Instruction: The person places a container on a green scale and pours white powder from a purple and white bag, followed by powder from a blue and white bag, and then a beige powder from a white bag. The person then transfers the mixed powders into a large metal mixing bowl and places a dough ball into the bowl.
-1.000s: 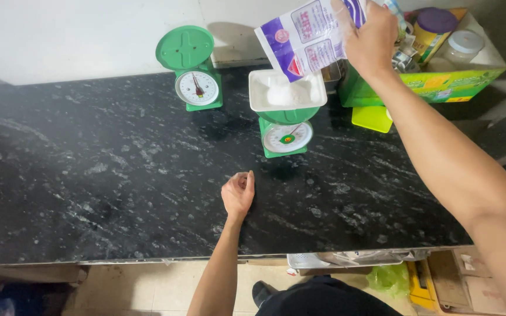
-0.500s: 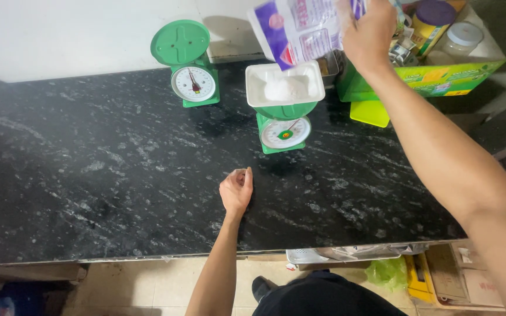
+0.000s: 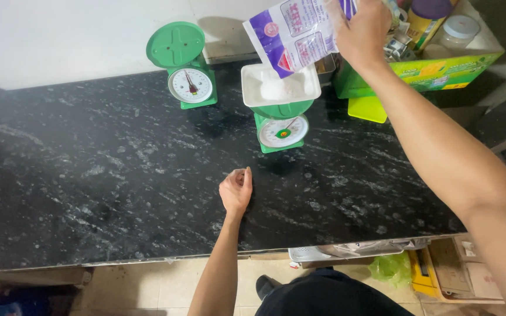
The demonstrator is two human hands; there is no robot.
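While my right hand (image 3: pixel 363 28) clasps the tilted purple-and-white bag (image 3: pixel 300 32) over the white tray (image 3: pixel 253 88) on the nearer green scale (image 3: pixel 281 126), my left hand (image 3: pixel 236 190) rests curled, empty, on the bench (image 3: pixel 89 175); pouring is underway, and next I judge a slow trickle matters.

Black stone counter (image 3: pixel 89 193) with white flecks, well lit, spread under and left of the left hand (image 3: pixel 236 191). Pale wall (image 3: pixel 60 41) beyond it. Beige tiled floor (image 3: pixel 147 287) below, nearer than the hand.
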